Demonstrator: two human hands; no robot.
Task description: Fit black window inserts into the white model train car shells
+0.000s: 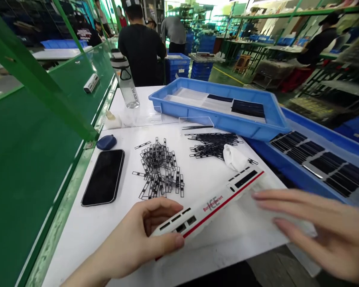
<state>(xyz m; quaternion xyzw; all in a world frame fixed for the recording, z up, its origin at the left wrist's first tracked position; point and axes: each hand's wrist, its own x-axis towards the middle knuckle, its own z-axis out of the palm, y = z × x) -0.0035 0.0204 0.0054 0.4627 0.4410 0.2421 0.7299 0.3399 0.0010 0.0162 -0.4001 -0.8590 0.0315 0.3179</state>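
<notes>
My left hand grips the near end of a white model train car shell with a red stripe and small dark window openings. The shell slants up to the right above the white table. Just right of its far end is my right hand, fingers apart, somewhat blurred, holding nothing. Beyond the shell lies a loose pile of small clear strips with black outlines. Farther right is a heap of thin dark strips, with a crumpled white cloth at its edge.
A black phone and a dark blue case lie at the left, near a water bottle. Blue trays with dark strips stand at the back and right. A green partition borders the left. People work beyond.
</notes>
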